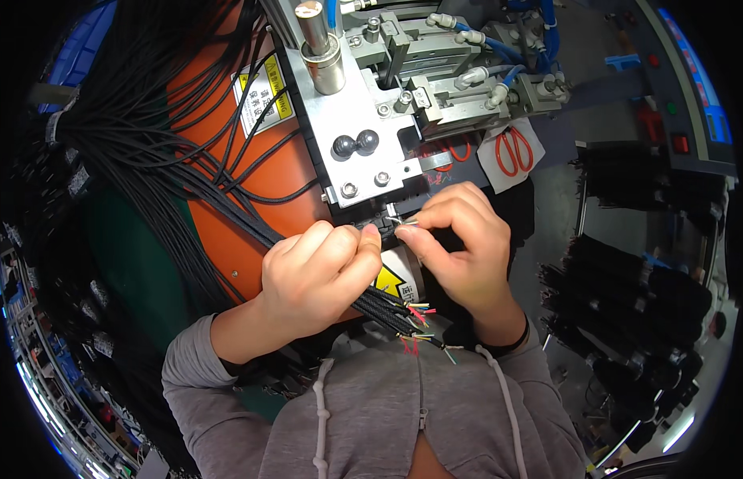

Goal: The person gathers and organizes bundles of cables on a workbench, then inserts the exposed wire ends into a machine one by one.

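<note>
In the middle, my left hand [316, 275] is closed, thumb and forefinger pressed at the front edge of a metal clamping machine [363, 112]. A black cable seems to run under its fingers, though most of it is hidden. Close on the right, my right hand [467, 243] pinches the thin light-coloured wires [408, 223] at the cable's end. Below my left hand lies a bundle of black cables [383, 310], their stripped ends showing red, yellow, green and white wires [418, 313].
A large tied bunch of black cables [132, 132] spreads over an orange panel [216, 152] at left. Red-handled scissors [513, 152] lie behind my right hand. Blue air hoses [507, 53] run at the back. More dark cable bundles [627, 295] stand at right, below a control panel [679, 96].
</note>
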Demonstrator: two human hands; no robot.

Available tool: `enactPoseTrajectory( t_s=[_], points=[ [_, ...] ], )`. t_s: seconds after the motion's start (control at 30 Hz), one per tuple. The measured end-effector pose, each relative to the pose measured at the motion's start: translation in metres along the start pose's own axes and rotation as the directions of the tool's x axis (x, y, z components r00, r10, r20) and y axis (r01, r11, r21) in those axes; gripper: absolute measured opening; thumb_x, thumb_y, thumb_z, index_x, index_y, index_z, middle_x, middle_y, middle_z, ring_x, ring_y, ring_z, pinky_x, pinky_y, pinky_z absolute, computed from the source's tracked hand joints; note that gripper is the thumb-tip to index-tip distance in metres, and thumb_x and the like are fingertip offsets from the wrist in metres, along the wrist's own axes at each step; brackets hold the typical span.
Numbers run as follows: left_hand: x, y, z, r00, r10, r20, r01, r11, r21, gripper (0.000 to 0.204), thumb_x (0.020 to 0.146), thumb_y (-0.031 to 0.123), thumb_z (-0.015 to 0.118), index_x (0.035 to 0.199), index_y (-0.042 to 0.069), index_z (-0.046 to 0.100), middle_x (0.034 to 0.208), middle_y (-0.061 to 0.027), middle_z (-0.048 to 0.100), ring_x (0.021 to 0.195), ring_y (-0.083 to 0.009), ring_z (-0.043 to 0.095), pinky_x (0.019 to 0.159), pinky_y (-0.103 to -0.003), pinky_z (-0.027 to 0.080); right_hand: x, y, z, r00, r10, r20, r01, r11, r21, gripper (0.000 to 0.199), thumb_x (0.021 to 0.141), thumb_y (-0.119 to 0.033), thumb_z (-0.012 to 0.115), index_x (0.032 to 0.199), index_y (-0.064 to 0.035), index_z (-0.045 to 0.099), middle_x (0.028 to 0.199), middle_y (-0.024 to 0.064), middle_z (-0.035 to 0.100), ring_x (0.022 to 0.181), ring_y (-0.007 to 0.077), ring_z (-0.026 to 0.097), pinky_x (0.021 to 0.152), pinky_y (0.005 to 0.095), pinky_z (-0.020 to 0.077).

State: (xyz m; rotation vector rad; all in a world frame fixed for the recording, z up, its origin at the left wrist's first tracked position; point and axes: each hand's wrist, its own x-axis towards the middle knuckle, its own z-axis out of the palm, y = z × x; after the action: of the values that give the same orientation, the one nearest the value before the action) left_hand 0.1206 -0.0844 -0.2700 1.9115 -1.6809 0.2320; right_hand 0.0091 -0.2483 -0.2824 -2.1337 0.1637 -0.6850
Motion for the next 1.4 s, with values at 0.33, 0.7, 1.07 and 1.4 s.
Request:
enactPoseTrajectory(
  t_s=[0.33,0.7,1.07,1.4],
  points=[
    [-0.003,-0.001,0.011,0.998,-0.036,-0.059,0.036,0.999,-0.005,0.013,0.072,0.006,0.070,0.083,0.006,0.064,0.068,0.0010,0.047,0.054,-0.0095,0.047,0.041,-0.024,0.033,-0.007,0.006,0.019,0.954,-0.223,-0.201,0.195,0.970,-0.148,0.016,0.071,0.002,0.074,0.077,-0.0009,0.060,0.072,0.0058,0.058,0.068,0.0185,0.055,0.065,0.0286,0.0429],
    [-0.004,0.000,0.007,1.000,0.019,-0.001,-0.019,0.999,0.050,0.036,0.065,0.012,0.067,0.100,0.004,0.070,0.077,-0.0006,0.054,0.058,-0.0127,0.052,0.046,-0.026,0.038,-0.004,0.017,-0.010,0.910,0.314,0.271,-0.406,0.811,0.422,0.007,0.079,-0.001,0.069,0.080,0.0008,0.062,0.075,0.0074,0.061,0.072,0.0150,0.056,0.066,0.0284,0.0450],
    [-0.006,0.003,0.010,0.993,-0.006,0.114,-0.002,0.997,0.077,0.043,0.068,0.013,0.066,0.110,0.009,0.070,0.074,0.0007,0.046,0.060,-0.0099,0.049,0.047,-0.024,0.037,-0.007,0.013,0.005,0.949,0.303,0.087,-0.315,0.933,0.177,0.006,0.077,0.003,0.069,0.082,0.0035,0.065,0.081,0.0094,0.066,0.073,0.0153,0.061,0.068,0.0266,0.0478],
    [-0.007,0.000,0.016,0.992,0.043,0.120,-0.060,0.988,0.140,0.043,0.070,0.012,0.061,0.112,0.004,0.066,0.073,0.0024,0.041,0.060,-0.0086,0.043,0.045,-0.022,0.035,-0.004,0.021,0.010,0.994,0.103,0.028,-0.103,0.995,-0.004,0.008,0.071,0.004,0.070,0.076,0.0014,0.065,0.074,0.0079,0.064,0.071,0.0177,0.061,0.066,0.0273,0.0475]
  ],
)
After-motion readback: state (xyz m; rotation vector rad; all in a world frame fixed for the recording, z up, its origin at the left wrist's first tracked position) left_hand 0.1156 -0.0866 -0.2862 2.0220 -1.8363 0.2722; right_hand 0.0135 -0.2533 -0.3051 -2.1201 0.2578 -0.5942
